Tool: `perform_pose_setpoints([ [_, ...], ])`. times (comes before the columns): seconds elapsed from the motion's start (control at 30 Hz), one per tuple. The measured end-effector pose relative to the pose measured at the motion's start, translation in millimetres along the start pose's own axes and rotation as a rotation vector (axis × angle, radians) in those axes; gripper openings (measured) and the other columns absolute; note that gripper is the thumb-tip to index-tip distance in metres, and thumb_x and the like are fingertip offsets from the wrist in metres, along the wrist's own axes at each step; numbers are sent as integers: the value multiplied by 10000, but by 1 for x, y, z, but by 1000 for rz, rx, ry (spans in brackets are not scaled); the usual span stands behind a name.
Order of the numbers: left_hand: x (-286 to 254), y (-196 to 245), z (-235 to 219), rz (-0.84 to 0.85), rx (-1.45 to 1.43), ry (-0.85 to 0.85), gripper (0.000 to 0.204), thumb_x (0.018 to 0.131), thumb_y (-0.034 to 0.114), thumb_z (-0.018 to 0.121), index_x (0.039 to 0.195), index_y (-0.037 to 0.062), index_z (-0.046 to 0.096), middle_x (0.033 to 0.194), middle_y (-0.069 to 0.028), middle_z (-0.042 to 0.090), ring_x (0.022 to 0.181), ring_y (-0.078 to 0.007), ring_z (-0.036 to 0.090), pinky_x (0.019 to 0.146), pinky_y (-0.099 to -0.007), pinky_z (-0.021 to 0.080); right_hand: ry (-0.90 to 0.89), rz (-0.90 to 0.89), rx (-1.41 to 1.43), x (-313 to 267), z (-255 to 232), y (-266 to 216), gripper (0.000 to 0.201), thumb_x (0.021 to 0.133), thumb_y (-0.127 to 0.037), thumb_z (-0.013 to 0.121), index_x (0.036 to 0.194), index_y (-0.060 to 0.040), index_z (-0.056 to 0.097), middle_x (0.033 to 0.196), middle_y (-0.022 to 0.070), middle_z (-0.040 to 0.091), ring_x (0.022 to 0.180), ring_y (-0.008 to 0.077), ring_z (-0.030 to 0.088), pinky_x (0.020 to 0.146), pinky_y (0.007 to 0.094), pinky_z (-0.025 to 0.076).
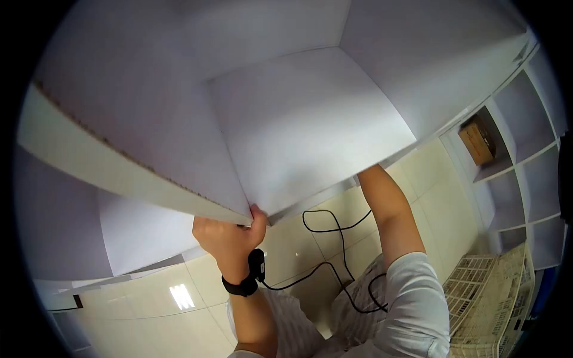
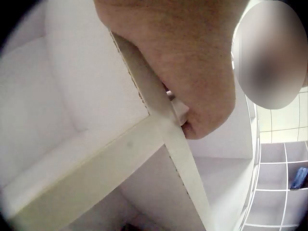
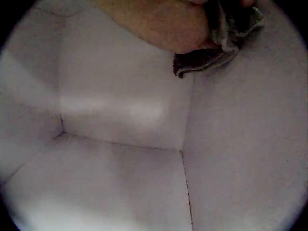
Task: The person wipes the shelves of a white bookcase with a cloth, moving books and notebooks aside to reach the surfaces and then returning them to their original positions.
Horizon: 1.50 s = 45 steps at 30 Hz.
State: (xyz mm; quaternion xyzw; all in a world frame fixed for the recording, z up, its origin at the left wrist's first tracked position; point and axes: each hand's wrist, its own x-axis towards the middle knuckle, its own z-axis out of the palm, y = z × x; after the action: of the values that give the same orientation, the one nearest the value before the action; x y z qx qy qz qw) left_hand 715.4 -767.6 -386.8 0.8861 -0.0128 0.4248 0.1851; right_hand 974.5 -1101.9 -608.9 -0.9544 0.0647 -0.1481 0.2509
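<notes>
My left hand (image 1: 227, 235) grips the front edge of an upright divider (image 1: 137, 170) of a white cubby shelf, its thumb on the right face of the board. In the left wrist view the fingers curl over that edge, just above where a shelf board (image 2: 91, 178) meets it. My right forearm (image 1: 388, 209) reaches under the shelf board (image 1: 304, 119), which hides the hand in the head view. The right wrist view has my right hand (image 3: 163, 24) inside a white compartment (image 3: 110, 178), holding a crumpled dark cloth (image 3: 204, 60) against the right-hand wall.
A black cable (image 1: 342, 244) loops from my left wristband (image 1: 240, 287) across my lap. At right stand more white cubbies (image 1: 525, 113), one with a cardboard box (image 1: 477, 143), and a cream plastic crate (image 1: 489, 298). Glossy tiles (image 1: 149, 310) cover the floor.
</notes>
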Motion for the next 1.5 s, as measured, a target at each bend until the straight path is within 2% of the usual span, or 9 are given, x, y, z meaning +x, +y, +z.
perform_pose_setpoints([
  [0.47, 2, 3, 12, 28, 56, 39, 313, 657, 351, 821, 638, 108, 626, 540, -49, 548, 494, -309, 539, 484, -354, 434, -164, 600, 666, -88, 93, 26, 536, 983, -411, 501, 1394, -74, 433, 1422, 137, 504, 1155, 280, 599, 934, 437, 518],
  [0.57, -1, 4, 18, -189, -48, 18, 302, 693, 343, 799, 651, 90, 639, 545, -67, 563, 512, -330, 554, 496, -379, 449, -122, 821, 44, -127, 70, -33, 483, 1015, -348, 436, 1392, -51, 379, 1342, 238, 491, 1047, 373, 629, 848, 462, 567],
  [0.63, -9, -4, 21, -185, 59, 2, 249, 711, 304, 759, 678, 80, 654, 573, -86, 584, 554, -330, 582, 514, -408, 456, -180, 402, -319, -157, 96, -43, 481, 1022, -318, 396, 1417, -52, 331, 1309, 255, 480, 1042, 407, 611, 844, 480, 561],
  [0.7, -7, -6, 17, -224, 126, 35, 211, 719, 266, 722, 689, 70, 649, 640, -108, 616, 610, -331, 604, 539, -431, 461, -296, 545, 32, -173, 98, -80, 509, 985, -262, 447, 1401, 20, 371, 1311, 275, 487, 1054, 384, 622, 852, 443, 566],
  [0.77, 1, 0, 18, -317, 67, -45, 208, 729, 257, 706, 716, 60, 642, 701, -125, 632, 657, -343, 617, 563, -428, 471, -286, -69, -405, -188, 142, -59, 471, 968, -246, 476, 1316, 72, 462, 1318, 251, 499, 1094, 368, 614, 899, 436, 549],
  [0.9, 1, 2, 18, -374, 88, -43, 219, 742, 263, 688, 768, 51, 637, 718, -134, 634, 675, -360, 620, 589, -424, 481, -419, -41, 67, -201, 142, -119, 422, 964, -230, 480, 1270, 51, 556, 1333, 234, 493, 1129, 353, 604, 955, 409, 521],
  [1.0, 0, -5, 21, -424, 86, -73, 273, 780, 337, 666, 760, 67, 707, 643, -101, 662, 585, -288, 634, 586, -386, 478, -694, -419, -336, -213, 129, -149, 388, 999, -214, 420, 1284, -48, 624, 1368, 194, 536, 1199, 320, 581, 1023, 380, 473],
  [1.37, 9, 13, 14, -455, 31, -248, 345, 753, 301, 649, 988, 49, 658, 892, -190, 672, 887, -382, 644, 904, -447, 508, -800, -328, -118, -203, 190, -122, 443, 990, -257, 449, 1349, -3, 500, 1333, 212, 549, 1231, 335, 568, 966, 391, 497],
  [1.5, 2, 2, 13, -90, 6, -141, 464, 757, 348, 681, 1090, 27, 647, 1013, -165, 698, 977, -371, 646, 963, -459, 477, -585, -764, -470, -209, 197, -106, 422, 979, -255, 474, 1332, -35, 544, 1281, 221, 601, 1262, 312, 526, 964, 366, 483],
])
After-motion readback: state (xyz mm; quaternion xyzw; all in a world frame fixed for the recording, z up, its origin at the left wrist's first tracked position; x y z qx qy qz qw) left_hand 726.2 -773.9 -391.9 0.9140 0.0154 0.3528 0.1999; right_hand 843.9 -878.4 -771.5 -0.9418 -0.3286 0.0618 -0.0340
